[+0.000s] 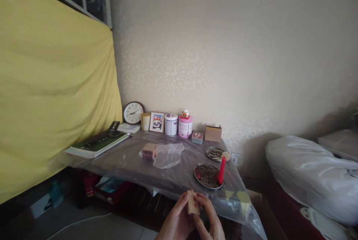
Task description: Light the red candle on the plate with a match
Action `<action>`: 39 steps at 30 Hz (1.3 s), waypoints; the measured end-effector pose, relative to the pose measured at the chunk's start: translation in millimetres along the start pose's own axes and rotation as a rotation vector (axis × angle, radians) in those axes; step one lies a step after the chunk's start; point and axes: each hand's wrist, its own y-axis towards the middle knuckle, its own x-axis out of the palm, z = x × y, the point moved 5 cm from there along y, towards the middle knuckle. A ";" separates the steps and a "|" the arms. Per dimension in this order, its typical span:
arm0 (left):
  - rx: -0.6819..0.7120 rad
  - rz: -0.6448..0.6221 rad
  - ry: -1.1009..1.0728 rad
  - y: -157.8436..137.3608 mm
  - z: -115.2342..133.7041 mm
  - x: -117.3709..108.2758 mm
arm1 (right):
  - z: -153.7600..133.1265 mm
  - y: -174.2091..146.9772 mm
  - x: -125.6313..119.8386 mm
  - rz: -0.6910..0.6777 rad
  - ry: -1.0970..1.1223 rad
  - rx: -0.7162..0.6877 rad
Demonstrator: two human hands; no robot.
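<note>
One matchbox was held at the lower centre of the frame, pinched between the fingers of the left hand and the right hand, its long axis directed up the frame toward the table. Above and to the right, nearer the right hand, a red candle was seen at the rim of a round plate. Farther up, pale sticks were spread across a second plate.
</note>
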 end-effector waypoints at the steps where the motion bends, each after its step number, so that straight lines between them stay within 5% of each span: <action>1: 0.003 -0.012 0.001 0.4 -0.3 -1.0 | -0.3 0.4 -0.4 -0.001 0.016 0.014; 12: 0.043 -0.065 0.033 1.5 -3.7 -0.4 | 5.1 -4.0 5.0 -0.023 0.115 0.189; 22: 0.013 -0.058 0.041 -0.8 -5.1 -0.6 | -2.1 -3.0 5.7 0.000 0.081 0.147; 30: 0.002 -0.005 0.032 -1.0 -3.3 -3.7 | -4.0 -3.6 8.2 -0.047 0.143 0.218; 35: 0.015 0.103 0.082 -4.6 2.5 -10.0 | -6.1 5.1 -1.3 -0.175 0.400 0.287; 39: -0.084 0.170 0.128 -8.9 -1.2 -14.0 | 11.4 10.6 -17.5 -0.049 0.419 0.392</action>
